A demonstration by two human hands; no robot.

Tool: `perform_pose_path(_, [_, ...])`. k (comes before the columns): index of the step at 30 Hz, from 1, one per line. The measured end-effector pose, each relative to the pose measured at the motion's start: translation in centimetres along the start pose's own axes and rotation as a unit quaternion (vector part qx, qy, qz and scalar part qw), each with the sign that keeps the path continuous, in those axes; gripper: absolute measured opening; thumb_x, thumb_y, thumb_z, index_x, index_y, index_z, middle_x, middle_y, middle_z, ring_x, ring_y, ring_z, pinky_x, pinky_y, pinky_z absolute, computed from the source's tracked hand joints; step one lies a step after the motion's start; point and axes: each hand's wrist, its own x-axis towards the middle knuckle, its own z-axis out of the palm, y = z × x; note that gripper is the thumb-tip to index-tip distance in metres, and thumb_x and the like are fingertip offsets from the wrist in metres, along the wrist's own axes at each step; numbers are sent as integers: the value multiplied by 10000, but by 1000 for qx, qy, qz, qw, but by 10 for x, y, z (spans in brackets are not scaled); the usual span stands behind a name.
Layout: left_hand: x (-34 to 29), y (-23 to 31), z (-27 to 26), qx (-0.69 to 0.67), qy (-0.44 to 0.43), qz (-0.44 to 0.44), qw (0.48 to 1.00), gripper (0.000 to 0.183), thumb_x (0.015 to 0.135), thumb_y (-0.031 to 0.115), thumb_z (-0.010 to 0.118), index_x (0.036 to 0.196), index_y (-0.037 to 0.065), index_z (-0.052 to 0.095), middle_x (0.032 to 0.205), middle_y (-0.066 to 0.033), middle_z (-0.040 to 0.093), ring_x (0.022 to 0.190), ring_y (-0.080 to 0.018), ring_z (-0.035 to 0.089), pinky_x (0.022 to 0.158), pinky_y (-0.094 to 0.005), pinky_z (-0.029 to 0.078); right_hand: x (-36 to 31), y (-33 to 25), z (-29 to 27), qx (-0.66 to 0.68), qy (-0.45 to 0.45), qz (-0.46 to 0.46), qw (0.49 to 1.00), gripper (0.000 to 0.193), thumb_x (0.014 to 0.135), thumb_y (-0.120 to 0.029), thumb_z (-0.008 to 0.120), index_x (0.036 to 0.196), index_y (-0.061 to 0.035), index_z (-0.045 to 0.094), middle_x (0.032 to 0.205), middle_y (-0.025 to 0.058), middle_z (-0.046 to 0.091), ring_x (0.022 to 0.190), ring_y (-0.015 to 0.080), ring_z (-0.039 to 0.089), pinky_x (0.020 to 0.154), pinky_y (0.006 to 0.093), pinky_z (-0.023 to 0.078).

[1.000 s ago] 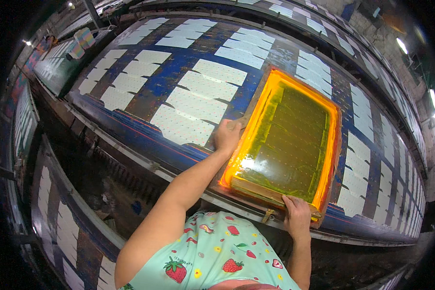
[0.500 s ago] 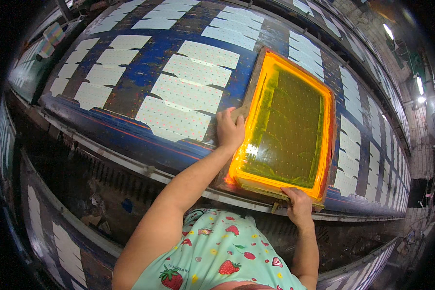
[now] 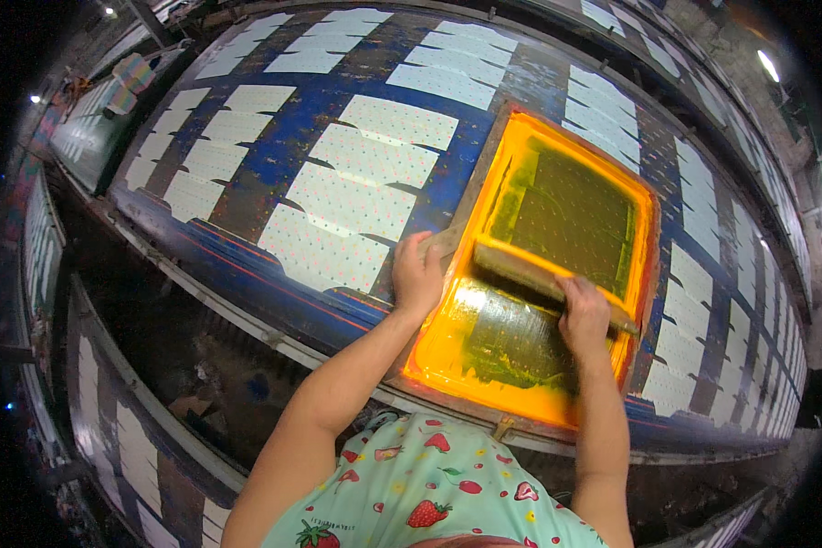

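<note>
Two bare hands: both at one inked screen frame (image 3: 650,233), with 12 o'clock taken as the top of the view.
Screen frame: at 3 o'clock of the view, lying on the long bench (image 3: 274,164), its near edge toward the person's body.
Left hand (image 3: 418,279): at the frame's 9 o'clock edge; fingers bent over a pale wooden tab (image 3: 447,239) there, with little gap left; how hard they press, I cannot tell.
Right hand (image 3: 584,315): between 4 and 5 o'clock of the frame's middle, over the mesh; fingers closed down on the squeegee, thumb side hard to make out.
Squeegee (image 3: 519,270): a long bar inside the frame, set across it from 10 to 4 o'clock, its ends near the two long sides.
Mesh (image 3: 580,215): dark olive and dotted, showing on both sides of the bar.
Ink (image 3: 447,361): bright yellow-orange, lining the inner border and spread thickly toward 7 o'clock.
Bracket (image 3: 503,426): small, brass-coloured, at the frame's 6 o'clock edge.
Dotted panels (image 3: 365,178): white, in columns along the bench, the nearest at 11 o'clock, others at 4 o'clock of the frame.
Garment (image 3: 447,484): mint green with strawberries, at 6 o'clock.
Striped piece (image 3: 132,73): multicoloured, at 10 o'clock.
Lamp (image 3: 767,66): lit, at 2 o'clock.
</note>
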Motion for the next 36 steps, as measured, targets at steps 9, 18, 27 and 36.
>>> perform_pose_path(9, [-4,1,4,66,43,-28,996,278,1045,198,671,1260,29,717,1237,-216,739,1208,-409,689,1069,-488,527,168,150,67,-46,-4,-3,999,557,838,65,675,1335,-175,748,1195,164,753,1013,422,735,903,542,614])
perform_pose_path(18, [-2,9,8,97,76,-42,991,262,1047,206,678,1201,2,739,1166,-218,760,1143,-402,721,1021,-474,550,269,220,81,-54,-53,62,995,584,885,-2,720,1426,-221,706,1291,153,769,1164,407,744,981,552,603])
perform_pose_path(27, [0,-1,11,109,73,-63,989,284,1066,246,689,1208,7,749,1181,-205,758,1140,-366,713,1032,-456,543,261,226,65,-32,-98,1,995,392,901,-117,722,1292,-109,752,1153,235,792,1131,439,750,978,571,594])
perform_pose_path(36, [5,-2,10,104,48,-48,992,343,1099,314,646,1199,0,743,1183,-220,765,1153,-398,712,1029,-480,535,150,143,12,10,-179,-8,984,400,860,-98,705,1250,-117,791,1186,179,799,1109,405,771,978,537,626])
